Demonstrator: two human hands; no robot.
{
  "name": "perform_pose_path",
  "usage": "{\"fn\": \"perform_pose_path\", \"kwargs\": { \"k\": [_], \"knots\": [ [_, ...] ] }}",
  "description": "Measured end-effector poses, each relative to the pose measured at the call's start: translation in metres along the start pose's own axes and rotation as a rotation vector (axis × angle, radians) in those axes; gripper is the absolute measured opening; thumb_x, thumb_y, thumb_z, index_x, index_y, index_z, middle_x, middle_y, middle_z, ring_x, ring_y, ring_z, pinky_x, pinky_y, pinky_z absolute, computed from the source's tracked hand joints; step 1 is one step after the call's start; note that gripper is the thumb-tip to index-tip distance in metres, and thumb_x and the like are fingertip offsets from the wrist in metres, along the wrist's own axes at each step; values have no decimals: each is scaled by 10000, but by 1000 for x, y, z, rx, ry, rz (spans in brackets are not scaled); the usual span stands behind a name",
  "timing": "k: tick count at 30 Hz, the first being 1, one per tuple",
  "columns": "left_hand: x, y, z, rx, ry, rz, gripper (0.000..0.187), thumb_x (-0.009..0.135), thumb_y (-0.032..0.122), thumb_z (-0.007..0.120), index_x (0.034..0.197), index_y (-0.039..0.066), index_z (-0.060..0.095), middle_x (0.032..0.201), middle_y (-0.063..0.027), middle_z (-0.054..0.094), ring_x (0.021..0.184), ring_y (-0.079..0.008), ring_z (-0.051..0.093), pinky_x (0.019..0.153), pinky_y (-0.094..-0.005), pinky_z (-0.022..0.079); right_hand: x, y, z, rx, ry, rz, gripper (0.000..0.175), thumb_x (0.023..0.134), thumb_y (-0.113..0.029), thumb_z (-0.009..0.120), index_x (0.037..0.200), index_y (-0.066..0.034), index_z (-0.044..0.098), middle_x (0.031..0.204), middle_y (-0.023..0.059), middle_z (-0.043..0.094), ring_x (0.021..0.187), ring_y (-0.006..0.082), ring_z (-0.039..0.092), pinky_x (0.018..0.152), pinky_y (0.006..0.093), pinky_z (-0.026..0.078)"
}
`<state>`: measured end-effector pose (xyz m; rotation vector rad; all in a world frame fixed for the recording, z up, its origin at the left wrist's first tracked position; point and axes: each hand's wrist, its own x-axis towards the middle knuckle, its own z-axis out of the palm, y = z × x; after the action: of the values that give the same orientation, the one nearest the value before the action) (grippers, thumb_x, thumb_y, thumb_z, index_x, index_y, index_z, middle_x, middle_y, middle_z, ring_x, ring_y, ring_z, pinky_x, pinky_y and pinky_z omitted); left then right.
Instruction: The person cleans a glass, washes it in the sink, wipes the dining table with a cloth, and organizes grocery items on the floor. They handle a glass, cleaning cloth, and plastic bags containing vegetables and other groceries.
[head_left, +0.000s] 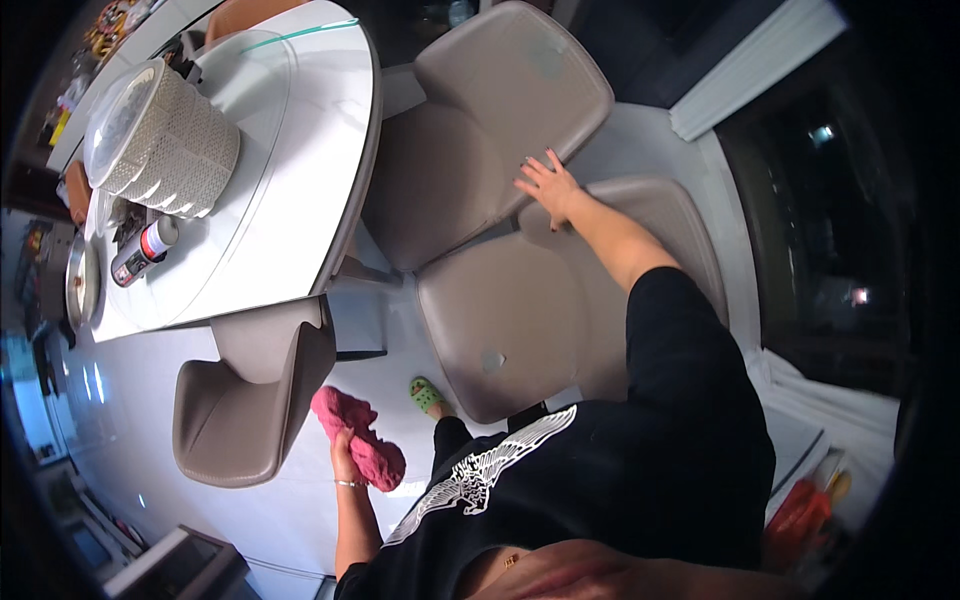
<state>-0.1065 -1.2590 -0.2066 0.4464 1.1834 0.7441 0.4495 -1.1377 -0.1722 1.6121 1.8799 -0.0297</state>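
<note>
A bunched pink cloth is gripped in my left hand, low in front of me and over the floor. My right hand has its fingers spread and holds nothing. It is over the place where two taupe padded chairs meet, the far chair and the near chair. Whether the palm rests on a chair cannot be told. Pale patches mark the far chair's backrest and the near chair's seat.
Left of the chairs stands a white table bearing a lidded white basket, a spray can and a thin teal stick. Another taupe chair is under the table's near edge. A green slipper is on my foot.
</note>
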Motion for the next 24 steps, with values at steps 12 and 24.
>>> {"fn": "perform_pose_path", "kwargs": {
  "k": [12, 24],
  "knots": [
    [8, -11, 88, -81, 84, -34, 464, 740, 258, 525, 1130, 20, 445, 964, -133, 581, 747, -228, 555, 658, -343, 479, 35, 56, 68, 128, 294, 224, 590, 637, -231, 687, 1142, -62, 434, 1086, 72, 453, 1107, 211, 386, 1038, 417, 162],
    [32, 52, 78, -82, -58, 23, 419, 764, 229, 516, 1102, -14, 466, 965, -140, 585, 768, -224, 568, 671, -319, 471, -192, 133, 72, 747, 749, 1135, 808, 685, -366, 672, 1306, -59, 257, 1330, 150, 304, 1249, 292, 258, 999, 446, 243]
  ]
}}
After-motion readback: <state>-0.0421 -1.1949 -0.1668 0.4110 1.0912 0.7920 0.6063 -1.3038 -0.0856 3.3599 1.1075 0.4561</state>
